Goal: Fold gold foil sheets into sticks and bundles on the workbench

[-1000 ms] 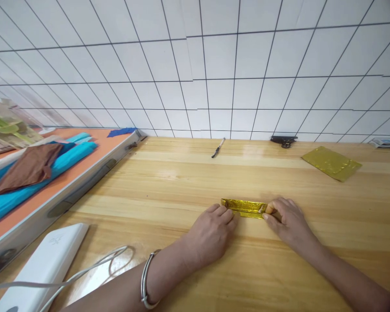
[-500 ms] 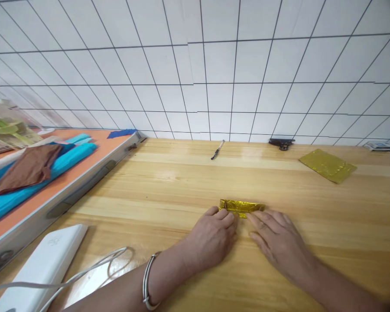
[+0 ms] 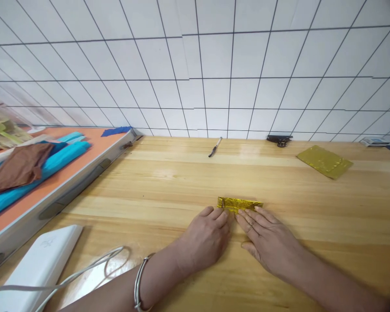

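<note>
A folded strip of shiny gold foil paper (image 3: 241,203) lies on the wooden table, its far edge standing up a little. My left hand (image 3: 208,236), with bangles at the wrist, has its fingers curled over the near left part of the foil; the fingertips are hidden. Stretched nearly flat, the fingers of my right hand (image 3: 269,240) lie on the near right part of the same strip, thumb apart. Farther back on the right rests a flat gold foil sheet (image 3: 325,161).
Toward the wall are a pen (image 3: 215,147), a black clip (image 3: 280,140) and a small box (image 3: 375,142). At left, an orange-topped board (image 3: 81,162) bears a brown piece (image 3: 19,167) and blue rolls. A white power strip-like case (image 3: 35,264) and cable (image 3: 84,274) lie nearest me.
My right hand has slid left along the foil, its fingers now flatter on it. My left hand stays curled at the left part. The whole view has shifted slightly.
</note>
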Tool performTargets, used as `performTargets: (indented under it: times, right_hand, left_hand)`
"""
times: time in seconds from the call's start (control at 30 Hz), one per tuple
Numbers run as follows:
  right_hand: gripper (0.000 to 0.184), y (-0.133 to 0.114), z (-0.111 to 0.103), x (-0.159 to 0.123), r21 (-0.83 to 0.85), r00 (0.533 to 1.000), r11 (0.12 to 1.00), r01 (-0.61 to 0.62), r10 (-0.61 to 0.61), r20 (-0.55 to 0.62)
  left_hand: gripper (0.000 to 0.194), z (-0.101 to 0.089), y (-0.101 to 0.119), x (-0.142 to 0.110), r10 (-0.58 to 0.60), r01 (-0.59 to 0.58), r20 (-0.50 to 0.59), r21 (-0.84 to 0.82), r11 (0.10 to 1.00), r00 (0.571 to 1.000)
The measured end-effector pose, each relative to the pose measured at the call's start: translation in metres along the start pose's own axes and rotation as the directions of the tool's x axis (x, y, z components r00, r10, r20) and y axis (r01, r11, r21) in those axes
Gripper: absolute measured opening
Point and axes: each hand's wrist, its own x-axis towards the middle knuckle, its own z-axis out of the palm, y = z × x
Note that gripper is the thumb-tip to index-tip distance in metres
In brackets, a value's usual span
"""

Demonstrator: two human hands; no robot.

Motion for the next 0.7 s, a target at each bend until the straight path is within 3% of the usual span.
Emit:
performTargets:
  times: [0.13, 0.27, 0.47, 0.7]
  right_hand:
    - [0.045, 0.001, 0.0, -0.004, 0.024, 0.999, 0.999, -0.038, 0.039, -0.035]
    - [0.035, 0.01, -0.01, -0.008, 0.104, 0.995, 0.992, -0.072, 0.078, -0.057]
    - [0.034, 0.042, -0.032, -0.009, 0.364, 0.981, 0.926, -0.102, 0.032, 0.193]
    - [0.035, 0.071, -0.031, -0.013, 0.649, 0.951, 0.731, -0.212, 0.001, 0.311]
  left_hand:
    - [0.035, 0.001, 0.001, -0.009, -0.017, 0.017, -0.011, 0.004, 1.0, 1.0]
    - [0.037, -0.002, -0.005, -0.016, -0.049, 0.048, -0.007, -0.118, 0.992, 0.999]
    - [0.04, -0.008, -0.027, -0.023, -0.021, 0.036, 0.045, -0.361, 0.932, 0.999]
    - [0.041, 0.004, -0.052, -0.018, 0.013, 0.003, 0.026, -0.547, 0.837, 1.0]
